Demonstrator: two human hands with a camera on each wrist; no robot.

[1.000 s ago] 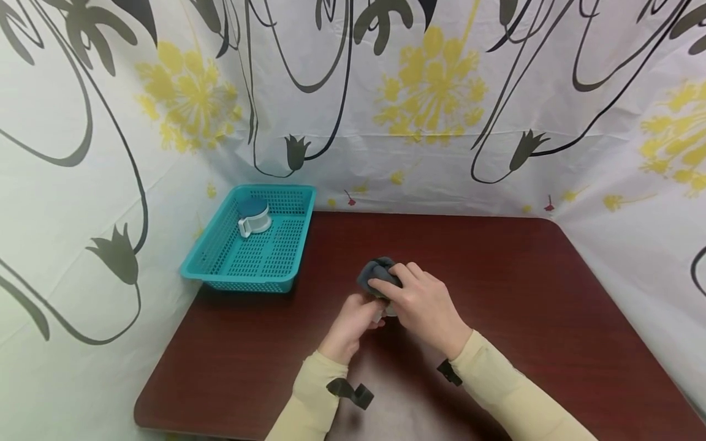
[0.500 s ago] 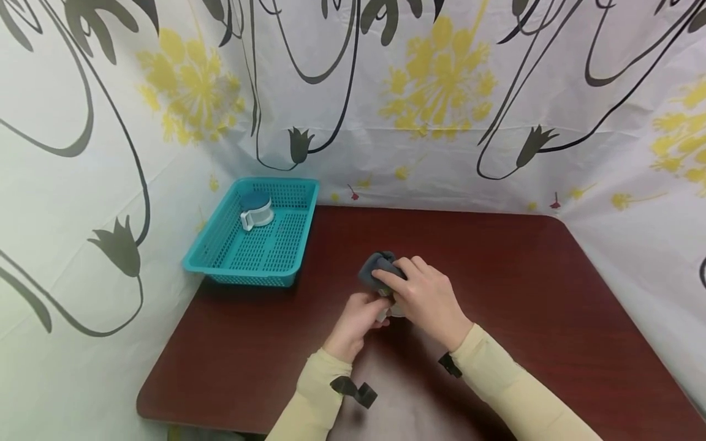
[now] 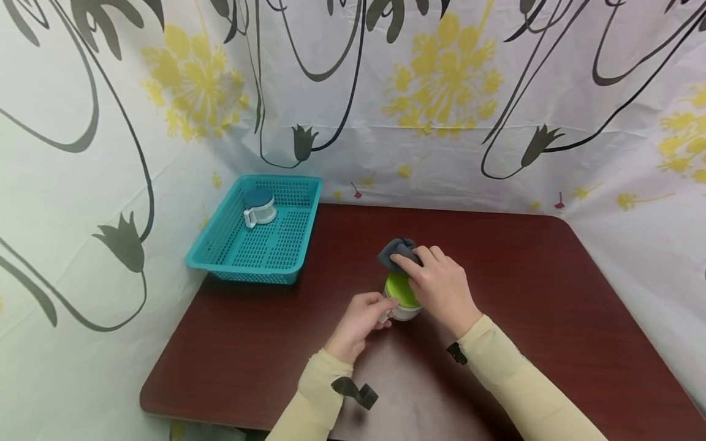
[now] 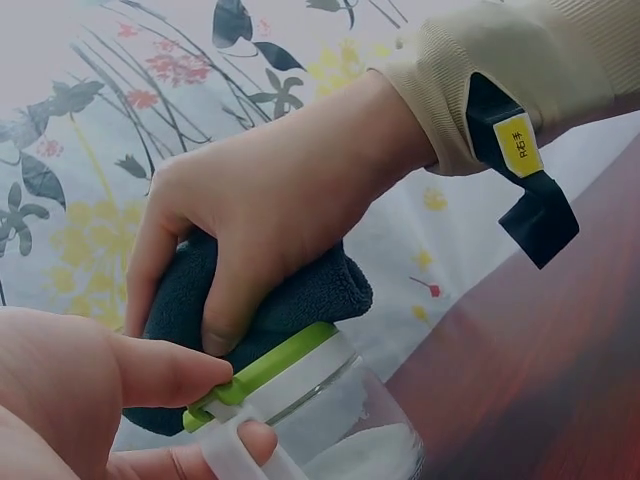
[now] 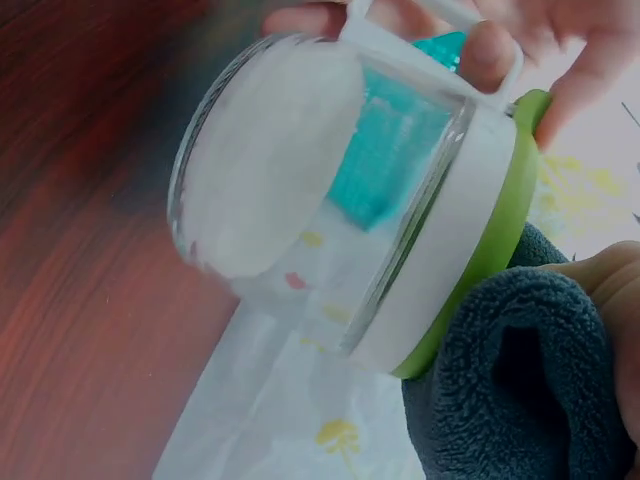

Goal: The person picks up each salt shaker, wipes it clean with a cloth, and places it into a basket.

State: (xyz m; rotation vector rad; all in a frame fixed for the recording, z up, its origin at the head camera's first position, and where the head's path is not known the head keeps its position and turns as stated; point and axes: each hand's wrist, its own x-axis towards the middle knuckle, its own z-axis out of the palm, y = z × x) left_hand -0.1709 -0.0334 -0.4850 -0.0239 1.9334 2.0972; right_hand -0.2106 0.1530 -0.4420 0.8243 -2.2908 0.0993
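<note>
A clear jar [image 5: 300, 170] with a green lid [image 3: 401, 289], a white collar and a white handle is held in front of me, with white contents visible through its wall. My left hand [image 3: 358, 321] grips the handle, its thumb up at the lid's edge in the left wrist view. My right hand [image 3: 444, 288] holds a folded dark blue-grey cloth [image 3: 394, 252] against the lid's far side. In the right wrist view the cloth [image 5: 520, 370] is bunched under the fingers and overlaps the lid's edge. The jar is tilted there.
A turquoise plastic basket [image 3: 276, 248] stands at the table's back left. Inside it sits a similar white jar with a blue lid [image 3: 259, 197]. The dark red-brown table [image 3: 513, 294] reaches a patterned white sheet [image 3: 353, 159] behind it.
The right hand and cloth have moved away from me and slightly right, uncovering the green lid in the head view. The left hand keeps its grip on the handle.
</note>
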